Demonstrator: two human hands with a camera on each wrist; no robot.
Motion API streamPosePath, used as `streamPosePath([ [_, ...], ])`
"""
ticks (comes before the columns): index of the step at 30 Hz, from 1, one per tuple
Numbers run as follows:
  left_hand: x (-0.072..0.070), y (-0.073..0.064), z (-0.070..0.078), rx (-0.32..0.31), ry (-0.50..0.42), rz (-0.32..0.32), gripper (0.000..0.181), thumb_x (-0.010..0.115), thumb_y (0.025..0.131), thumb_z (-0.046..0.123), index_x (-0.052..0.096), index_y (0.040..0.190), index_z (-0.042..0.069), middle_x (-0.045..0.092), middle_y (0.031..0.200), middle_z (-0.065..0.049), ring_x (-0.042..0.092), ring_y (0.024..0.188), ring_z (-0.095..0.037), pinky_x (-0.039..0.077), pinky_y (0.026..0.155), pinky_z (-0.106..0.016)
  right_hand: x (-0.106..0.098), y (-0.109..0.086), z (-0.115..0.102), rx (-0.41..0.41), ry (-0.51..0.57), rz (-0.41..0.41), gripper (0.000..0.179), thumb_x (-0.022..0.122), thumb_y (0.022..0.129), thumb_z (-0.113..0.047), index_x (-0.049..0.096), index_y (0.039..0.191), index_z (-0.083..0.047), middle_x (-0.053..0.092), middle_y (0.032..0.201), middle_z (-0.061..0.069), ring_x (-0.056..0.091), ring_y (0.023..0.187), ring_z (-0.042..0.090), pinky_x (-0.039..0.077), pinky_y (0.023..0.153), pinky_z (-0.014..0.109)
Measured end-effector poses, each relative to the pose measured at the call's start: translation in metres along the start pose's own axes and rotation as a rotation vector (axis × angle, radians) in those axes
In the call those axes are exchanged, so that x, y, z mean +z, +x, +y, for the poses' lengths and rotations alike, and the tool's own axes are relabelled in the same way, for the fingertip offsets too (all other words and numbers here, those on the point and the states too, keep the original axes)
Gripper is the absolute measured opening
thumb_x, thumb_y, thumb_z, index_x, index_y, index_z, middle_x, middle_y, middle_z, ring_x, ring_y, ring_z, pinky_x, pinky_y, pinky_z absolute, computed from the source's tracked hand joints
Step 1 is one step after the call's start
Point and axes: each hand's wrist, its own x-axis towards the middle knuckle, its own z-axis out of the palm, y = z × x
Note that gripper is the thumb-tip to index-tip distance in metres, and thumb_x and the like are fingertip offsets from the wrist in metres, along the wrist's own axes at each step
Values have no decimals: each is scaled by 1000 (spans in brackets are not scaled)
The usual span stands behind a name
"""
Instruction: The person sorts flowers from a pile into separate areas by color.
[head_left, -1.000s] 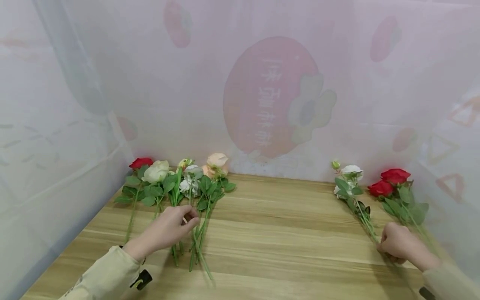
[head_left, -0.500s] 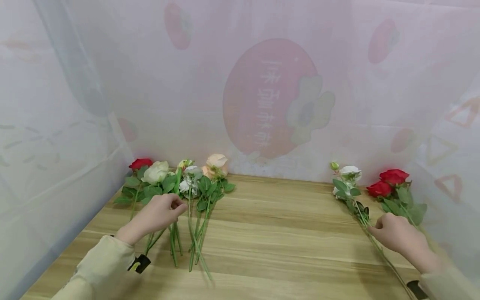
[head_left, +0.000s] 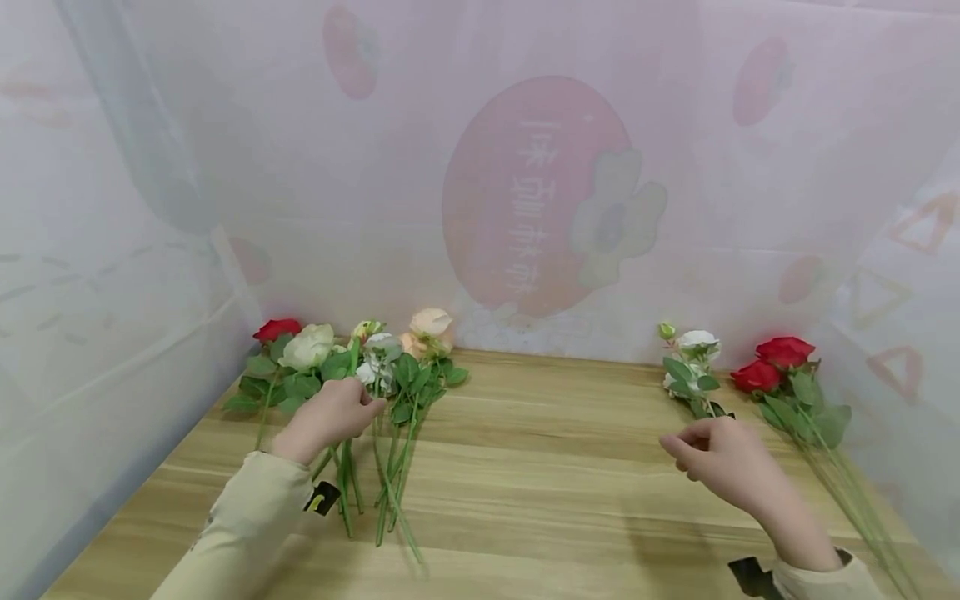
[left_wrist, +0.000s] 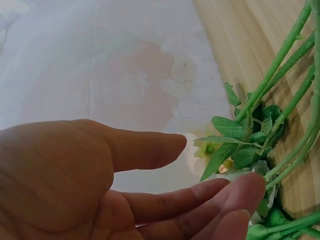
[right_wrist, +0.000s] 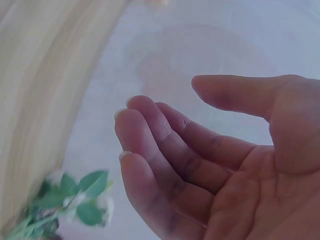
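My left hand (head_left: 330,417) hovers over the stems of the left flowers, thumb and fingers apart with nothing between them in the left wrist view. Around it lie a red rose (head_left: 277,329), a cream rose (head_left: 309,346), white flowers (head_left: 372,375) and peach roses (head_left: 431,323). Over the table, my right hand (head_left: 727,462) is bare, its fingers (right_wrist: 172,150) relaxed and the thumb apart. It overlaps the stems of a white flower bunch (head_left: 699,340) in the head view. Two red roses (head_left: 783,352) with long stems lie farther right.
All the flowers lie on a wooden table (head_left: 555,467), heads toward the back edge. A pale printed curtain (head_left: 540,192) closes off the back, and similar sheets (head_left: 90,317) hang at both sides. Long green stems (head_left: 401,500) point toward the front.
My right hand has moved left, away from the white bunch's lower stems, and its fingers have loosened. My left hand has shifted left and slightly back, then a little right again.
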Motion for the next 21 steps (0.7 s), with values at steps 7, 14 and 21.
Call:
streamPosePath([
  [7,4,7,-4,-30,21,3,54,55,101,28,35,53,17,23,48,5,19,42,-8,20,41,-24,9,5,-30,-15,42,2,32,63,96,-41,72,84,-13,64,70,-4,63,68,17,47,60,35],
  [14,12,11,-9,-46,45,-4,54,56,101,28,35,52,17,23,48,6,18,43,-8,20,42,-23,25,11,-41,-57,90,-39,28,65,96,-35,71,81,-12,63,67,-3,61,65,17,47,57,35],
  [21,27,15,-11,-51,103,37,47,56,100,24,40,57,14,27,50,4,25,43,-9,26,39,-24,38,13,-41,-80,131,-71,21,66,96,-26,72,84,-10,62,69,-2,60,64,16,48,56,35],
])
